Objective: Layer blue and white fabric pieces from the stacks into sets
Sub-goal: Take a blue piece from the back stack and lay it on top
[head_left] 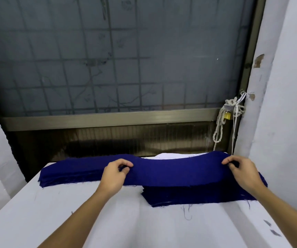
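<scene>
A long curved blue fabric piece [176,171] is stretched between my hands above the far part of the table. My left hand [114,173] pinches its left end and my right hand [242,171] pinches its right end. Under and left of it lies a stack of blue pieces [69,173]. A second blue stack [189,196] lies nearer to me on the right. A bit of the white fabric stack [169,156] shows behind the held piece, mostly hidden.
A white cloth covers the table [72,217], with loose blue threads [186,213] near the front stack. A frosted window with a metal frame [108,119] stands behind. A knotted white rope [221,120] hangs at the right, beside a white wall [284,104].
</scene>
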A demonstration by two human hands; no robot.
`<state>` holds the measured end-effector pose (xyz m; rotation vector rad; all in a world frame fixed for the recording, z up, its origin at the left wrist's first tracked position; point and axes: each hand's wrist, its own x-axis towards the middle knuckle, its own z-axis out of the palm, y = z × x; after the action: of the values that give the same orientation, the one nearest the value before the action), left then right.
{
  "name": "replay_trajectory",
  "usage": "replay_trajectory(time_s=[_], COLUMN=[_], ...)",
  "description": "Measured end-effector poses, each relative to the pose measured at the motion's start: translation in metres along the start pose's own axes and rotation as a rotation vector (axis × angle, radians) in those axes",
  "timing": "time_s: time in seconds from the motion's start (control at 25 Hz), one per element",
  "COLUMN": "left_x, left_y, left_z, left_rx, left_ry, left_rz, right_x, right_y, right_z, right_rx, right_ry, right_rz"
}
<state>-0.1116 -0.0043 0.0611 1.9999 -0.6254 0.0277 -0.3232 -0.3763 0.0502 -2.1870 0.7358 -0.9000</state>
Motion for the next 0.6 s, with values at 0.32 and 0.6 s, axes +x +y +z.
replay_trajectory(time_s=[0.32,0.6], left_x=[0.039,0.042], left_y=[0.021,0.006], left_z=[0.08,0.093], left_rx=[0.094,0.186], left_ry=[-0.097,-0.206], left_rz=[-0.105,-0.199], right_x=[0.047,0.049], right_y=[0.052,0.068], right_z=[-0.019,-0.017], right_rx=[-0.233,-0.371], right_ry=[-0.057,-0.142], right_rz=[0.165,0.216])
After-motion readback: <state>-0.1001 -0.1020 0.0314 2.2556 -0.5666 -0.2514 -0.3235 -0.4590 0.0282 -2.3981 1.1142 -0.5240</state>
